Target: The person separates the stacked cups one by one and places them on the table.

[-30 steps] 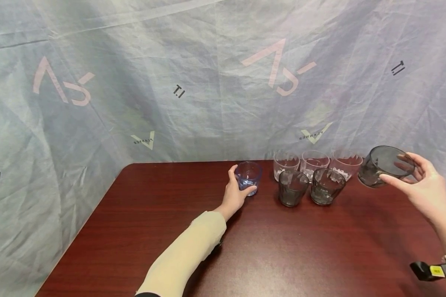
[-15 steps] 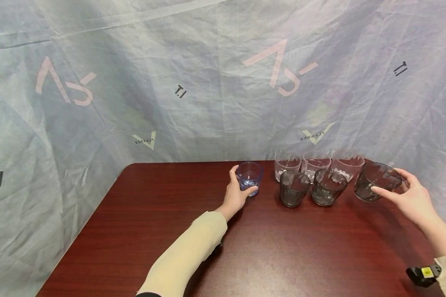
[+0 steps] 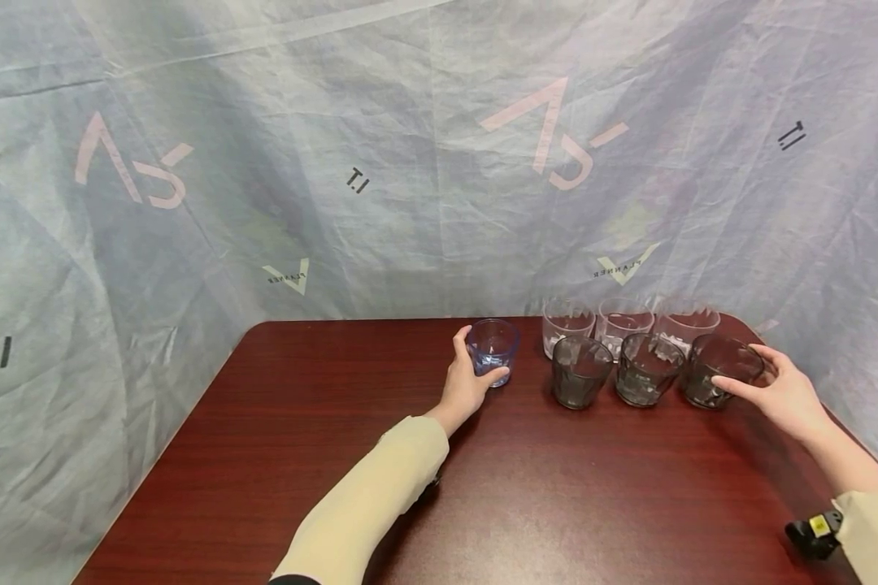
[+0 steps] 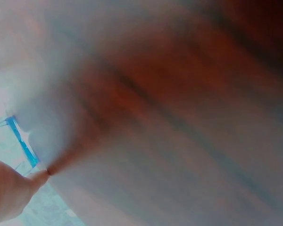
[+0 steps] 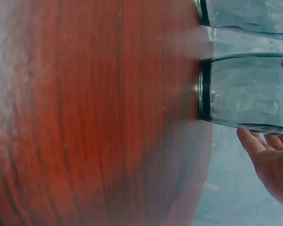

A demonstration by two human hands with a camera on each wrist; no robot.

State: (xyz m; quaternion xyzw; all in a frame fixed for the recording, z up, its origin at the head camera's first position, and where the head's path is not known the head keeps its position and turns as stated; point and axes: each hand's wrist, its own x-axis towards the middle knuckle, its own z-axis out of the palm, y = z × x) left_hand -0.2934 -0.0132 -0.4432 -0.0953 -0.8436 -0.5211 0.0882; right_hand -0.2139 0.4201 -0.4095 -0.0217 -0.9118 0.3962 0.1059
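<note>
My left hand (image 3: 467, 385) grips a blue-tinted glass (image 3: 493, 349) that stands on the table, thumb in front and fingers round its left side. In the left wrist view only part of that hand (image 4: 9, 190) and a blue edge of the glass (image 4: 22, 141) show. Over at the right, my right hand (image 3: 790, 396) holds a dark grey glass (image 3: 717, 370) between thumb and fingers. The right wrist view has this grey glass (image 5: 245, 92) with its base at the tabletop. It ends a row beside two more grey glasses, a middle one (image 3: 647, 374) and a left one (image 3: 580, 375).
Behind the grey row stand three clear glasses, a left one (image 3: 567, 321), a middle one (image 3: 624, 317) and a right one (image 3: 688, 321). They sit near the back edge of the dark red wooden table (image 3: 541, 487). A printed grey cloth (image 3: 410, 162) hangs directly behind.
My right hand has lowered the grey glass and brought it left, from the air down to the table beside the other grey glasses. My left hand stays on the blue glass.
</note>
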